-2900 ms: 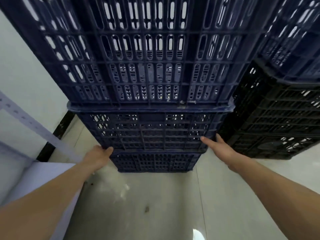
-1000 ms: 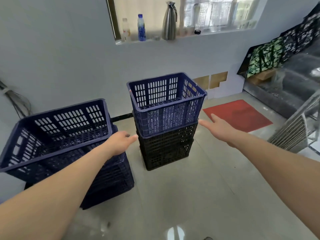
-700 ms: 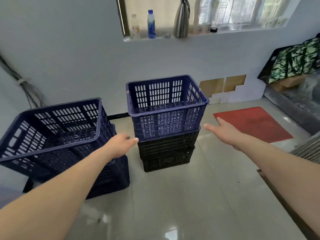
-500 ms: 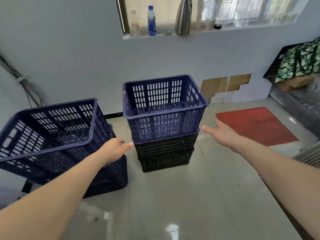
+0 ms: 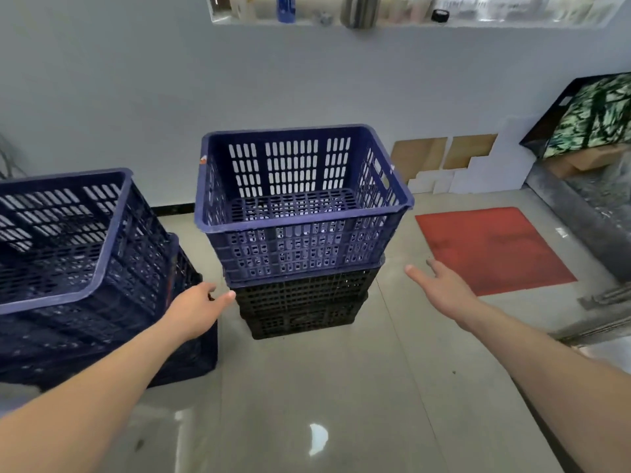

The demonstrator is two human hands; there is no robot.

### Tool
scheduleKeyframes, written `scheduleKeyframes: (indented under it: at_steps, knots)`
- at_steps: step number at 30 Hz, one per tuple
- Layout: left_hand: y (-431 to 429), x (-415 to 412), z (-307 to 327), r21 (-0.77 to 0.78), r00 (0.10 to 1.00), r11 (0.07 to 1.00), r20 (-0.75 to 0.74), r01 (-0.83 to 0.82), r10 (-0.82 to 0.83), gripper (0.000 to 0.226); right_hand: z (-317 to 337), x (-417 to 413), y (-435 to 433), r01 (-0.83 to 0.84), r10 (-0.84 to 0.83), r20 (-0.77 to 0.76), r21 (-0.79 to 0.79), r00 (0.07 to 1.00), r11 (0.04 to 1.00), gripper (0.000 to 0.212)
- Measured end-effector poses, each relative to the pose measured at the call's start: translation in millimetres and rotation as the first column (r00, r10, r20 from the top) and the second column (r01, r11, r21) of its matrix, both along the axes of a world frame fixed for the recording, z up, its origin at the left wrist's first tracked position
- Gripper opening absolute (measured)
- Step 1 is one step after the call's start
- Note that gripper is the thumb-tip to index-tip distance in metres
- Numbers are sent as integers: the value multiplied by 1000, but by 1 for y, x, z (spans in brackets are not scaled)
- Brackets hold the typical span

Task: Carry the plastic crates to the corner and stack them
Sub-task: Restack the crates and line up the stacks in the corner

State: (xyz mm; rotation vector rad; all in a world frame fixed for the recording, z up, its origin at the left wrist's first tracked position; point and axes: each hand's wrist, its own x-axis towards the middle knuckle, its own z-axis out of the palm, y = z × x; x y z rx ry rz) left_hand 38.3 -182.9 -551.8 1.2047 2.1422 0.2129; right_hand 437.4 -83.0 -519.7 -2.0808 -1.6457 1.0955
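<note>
Left hand (image 5: 194, 312): reaching forward, fingers loosely straight and together, gripping nothing, tips just beside the black crate (image 5: 300, 302).
Right hand (image 5: 444, 291): hovering, fingers spread, gripping nothing.
Blue crate (image 5: 300, 247): sitting on the black crate, above and between both hands' fingertips.

Both arms reach forward, hands held apart.
The left hand (image 5: 196, 310) has loosely extended fingers; the right hand (image 5: 440, 288) is flat with straight fingers, gripping nothing.

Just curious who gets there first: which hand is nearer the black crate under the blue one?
Left. The left hand is almost at the left corner of the black crate; the right hand hovers off to its right, floor showing between.
</note>
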Motion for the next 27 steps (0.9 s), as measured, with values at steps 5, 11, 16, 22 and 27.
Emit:
scheduleKeyframes:
  at_steps: [5,11,16,22,27]
  knots:
    - [46,-13,-56,145,969,958,57,-247,241,89,-68,-16,50,-17,18,-33,25,999,1000,82]
    - [93,-10,-159,427,908,802,203,-418,365,93,-172,-28,109,16,11,-177,148,984,989,81]
    - [105,8,-234,627,865,603,286,-494,412,74,-251,-24,142,-16,107,-304,287,946,958,51]
    - [117,10,-274,805,853,401,230,-437,470,67,-310,-22,183,177,-39,-290,465,956,867,47]
    - [133,3,-306,881,885,344,155,-325,439,67,-341,-13,205,158,-46,-191,625,980,765,62]
